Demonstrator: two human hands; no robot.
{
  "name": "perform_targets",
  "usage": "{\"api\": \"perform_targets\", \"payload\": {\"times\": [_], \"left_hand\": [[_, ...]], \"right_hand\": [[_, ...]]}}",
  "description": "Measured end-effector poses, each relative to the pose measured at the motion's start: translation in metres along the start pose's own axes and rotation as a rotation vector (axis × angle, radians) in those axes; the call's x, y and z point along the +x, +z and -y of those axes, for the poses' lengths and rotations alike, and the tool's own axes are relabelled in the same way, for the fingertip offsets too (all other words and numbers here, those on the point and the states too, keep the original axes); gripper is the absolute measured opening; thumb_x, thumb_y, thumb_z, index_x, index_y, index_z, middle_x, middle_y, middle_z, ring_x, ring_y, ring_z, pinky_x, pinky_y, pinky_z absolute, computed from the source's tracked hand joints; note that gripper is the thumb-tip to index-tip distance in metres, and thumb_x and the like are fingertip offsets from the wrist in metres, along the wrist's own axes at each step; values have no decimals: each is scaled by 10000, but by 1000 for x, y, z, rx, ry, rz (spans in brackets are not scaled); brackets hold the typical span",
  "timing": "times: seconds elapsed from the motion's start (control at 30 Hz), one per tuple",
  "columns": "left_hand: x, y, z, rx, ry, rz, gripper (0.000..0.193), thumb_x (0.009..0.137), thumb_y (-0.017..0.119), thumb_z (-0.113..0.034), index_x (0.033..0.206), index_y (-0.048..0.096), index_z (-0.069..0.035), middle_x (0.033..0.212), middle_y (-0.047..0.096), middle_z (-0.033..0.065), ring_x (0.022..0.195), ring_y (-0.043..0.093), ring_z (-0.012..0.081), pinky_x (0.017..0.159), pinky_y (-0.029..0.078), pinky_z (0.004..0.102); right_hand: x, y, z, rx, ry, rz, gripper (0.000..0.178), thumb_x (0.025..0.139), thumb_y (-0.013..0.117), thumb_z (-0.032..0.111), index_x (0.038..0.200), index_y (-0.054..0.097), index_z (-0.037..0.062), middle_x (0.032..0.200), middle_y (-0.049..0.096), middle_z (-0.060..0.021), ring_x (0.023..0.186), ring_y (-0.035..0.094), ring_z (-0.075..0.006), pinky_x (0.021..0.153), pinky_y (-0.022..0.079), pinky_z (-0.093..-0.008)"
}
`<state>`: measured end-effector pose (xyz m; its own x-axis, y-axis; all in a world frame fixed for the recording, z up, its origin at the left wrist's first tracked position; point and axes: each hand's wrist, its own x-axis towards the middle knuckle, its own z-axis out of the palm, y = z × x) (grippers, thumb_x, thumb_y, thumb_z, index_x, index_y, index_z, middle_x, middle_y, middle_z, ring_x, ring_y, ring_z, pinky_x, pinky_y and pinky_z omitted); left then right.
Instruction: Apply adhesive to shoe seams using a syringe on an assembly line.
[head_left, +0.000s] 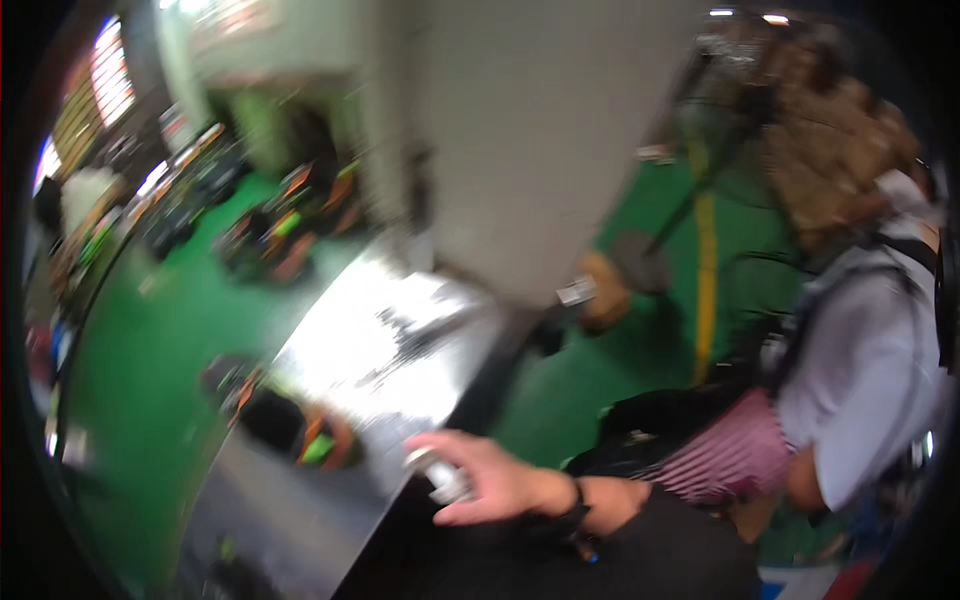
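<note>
My right hand (pixel 485 482) reaches leftward over the near edge of a shiny metal-topped table (pixel 440 350), a dark band round its wrist. Its fingers are curled round a small silvery-white object (pixel 447 482), too blurred to name. On the table lie a dark, smeared object (pixel 415 335) and, to the left of the hand, a black item with orange and bright green parts (pixel 300 430). My left hand is outside the picture.
A person in a light shirt (pixel 860 350) sits close on the right. A wide grey pillar (pixel 530 130) rises behind the table. Similar dark and orange items (pixel 290 225) are grouped farther left. A yellow line (pixel 706 260) crosses the green floor (pixel 150 340).
</note>
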<state>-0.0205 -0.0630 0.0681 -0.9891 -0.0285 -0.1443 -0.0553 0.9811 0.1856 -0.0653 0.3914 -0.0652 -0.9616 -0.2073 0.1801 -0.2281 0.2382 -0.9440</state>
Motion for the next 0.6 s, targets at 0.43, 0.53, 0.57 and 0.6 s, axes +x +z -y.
{"api": "perform_targets", "payload": {"times": [0.43,0.53,0.57,0.6], "left_hand": [[-33,-2,-62,1,594,-475,611,681,730,10,1215,446,-79,1244,513,296,1100,550,469,935,461,511],[-38,-3,-60,-19,601,-492,615,680,736,18,1213,448,-88,1238,521,295,1086,563,460,926,472,495],[-38,-4,-59,-18,602,-494,615,680,736,18,1213,448,-88,1238,521,295,1086,563,460,926,472,495],[-38,-4,-58,-17,610,-495,621,674,740,18,1212,449,-88,1236,524,295,1084,567,455,925,474,486]], "right_hand": [[-15,8,-26,278,112,-237,1000,677,784,563,1380,334,13,1072,538,-74,999,538,-165,904,423,-317],[-21,12,-19,272,88,-288,990,684,773,567,1379,338,14,1071,542,-77,996,541,-166,906,424,-320],[-21,13,-18,264,89,-284,985,688,768,563,1382,335,15,1077,540,-77,1002,540,-166,904,426,-322],[-21,13,-17,261,90,-281,985,688,768,563,1382,335,15,1077,540,-77,1002,540,-166,904,426,-322]]}}
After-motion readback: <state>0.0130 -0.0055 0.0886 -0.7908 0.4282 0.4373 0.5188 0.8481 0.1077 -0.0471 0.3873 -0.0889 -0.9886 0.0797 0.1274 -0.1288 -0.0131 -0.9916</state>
